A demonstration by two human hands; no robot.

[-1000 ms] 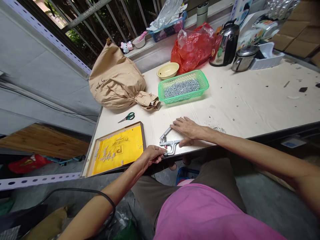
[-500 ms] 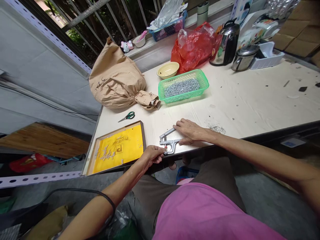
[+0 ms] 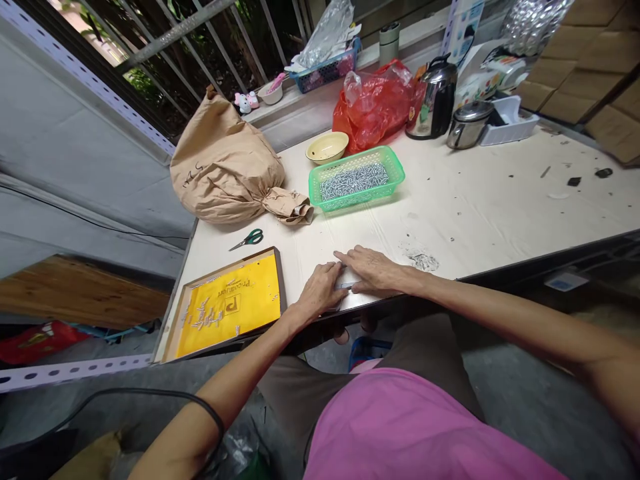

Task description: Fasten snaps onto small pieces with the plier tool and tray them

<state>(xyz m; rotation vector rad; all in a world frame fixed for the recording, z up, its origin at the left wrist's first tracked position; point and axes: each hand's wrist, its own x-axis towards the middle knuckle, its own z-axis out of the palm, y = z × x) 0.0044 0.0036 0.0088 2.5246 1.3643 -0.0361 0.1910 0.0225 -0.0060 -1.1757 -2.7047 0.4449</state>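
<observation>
Grey metal press pliers (image 3: 348, 276) lie at the front edge of the table, mostly covered by my two hands. My left hand (image 3: 321, 288) is closed over the head end, hiding the jaws and whatever may be in them. From the other side my right hand (image 3: 374, 269) grips the handles, with its forefinger stretched along the upper one. Left of the hands, a shallow tray (image 3: 281, 279) has a yellow lining (image 3: 260, 293) with many small pale metal pieces (image 3: 207, 315) scattered on it.
A green basket (image 3: 397, 181) of small metal pieces stands beyond my hands. Green-handled scissors (image 3: 254, 237) lie behind the tray, near a tied brown paper sack (image 3: 230, 170). Farther back are a cream bowl (image 3: 327, 148), red plastic bag (image 3: 373, 107) and kettle (image 3: 435, 100).
My left hand has moved from the jaw's lower side up over the pliers' head, now covering it. My right hand has closed in on the handles, which sit closer together.
</observation>
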